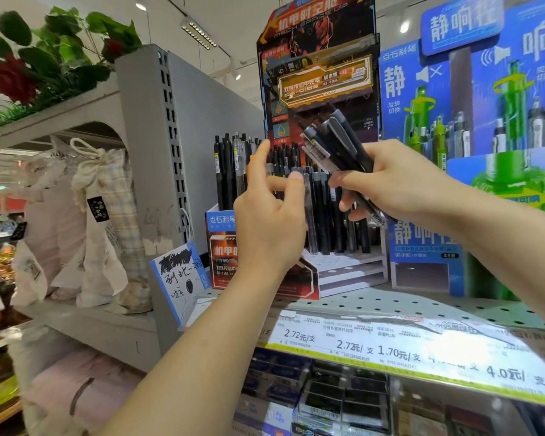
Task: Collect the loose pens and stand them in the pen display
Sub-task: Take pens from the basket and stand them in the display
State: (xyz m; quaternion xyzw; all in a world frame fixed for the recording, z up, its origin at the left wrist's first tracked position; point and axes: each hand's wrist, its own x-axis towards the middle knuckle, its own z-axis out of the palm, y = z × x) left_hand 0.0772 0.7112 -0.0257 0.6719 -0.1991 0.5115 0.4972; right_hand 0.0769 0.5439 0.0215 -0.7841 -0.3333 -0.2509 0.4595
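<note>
In the head view, the right hand (387, 180) grips a bundle of black pens (334, 143), tilted up and to the left above its fingers. The left hand (269, 215) pinches one clear pen (308, 212) between thumb and fingers, upright among the standing pens. The pen display (320, 89) stands just behind both hands on the perforated shelf (390, 302).

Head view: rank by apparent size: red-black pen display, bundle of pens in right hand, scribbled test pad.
1. red-black pen display, largest by far.
2. scribbled test pad.
3. bundle of pens, gripped by the right hand.
Pad and bundle look close; the bundle is nearer and partly covered, so that order is unsure.
</note>
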